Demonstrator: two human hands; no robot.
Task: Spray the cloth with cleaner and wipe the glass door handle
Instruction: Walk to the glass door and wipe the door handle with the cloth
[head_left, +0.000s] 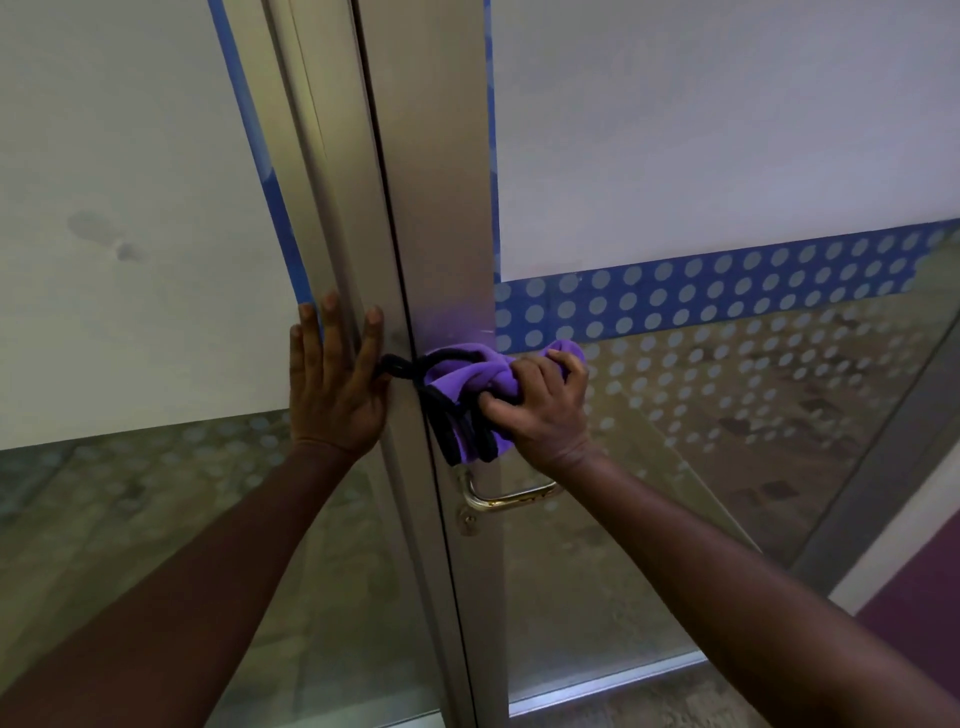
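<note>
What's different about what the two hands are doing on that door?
The left hand lies flat and open, fingers spread, on the metal door frame; the right hand is closed around a bunched purple cloth. The left holds nothing; the right presses the cloth to the frame, above the lever handle. Both sit at about the same height, bare.

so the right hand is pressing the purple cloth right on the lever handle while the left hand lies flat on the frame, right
Not quite. In the head view the right hand presses the purple black-edged cloth on the silver metal door frame above the brass lever handle, not on it. The left hand does lie flat on the frame.
</note>
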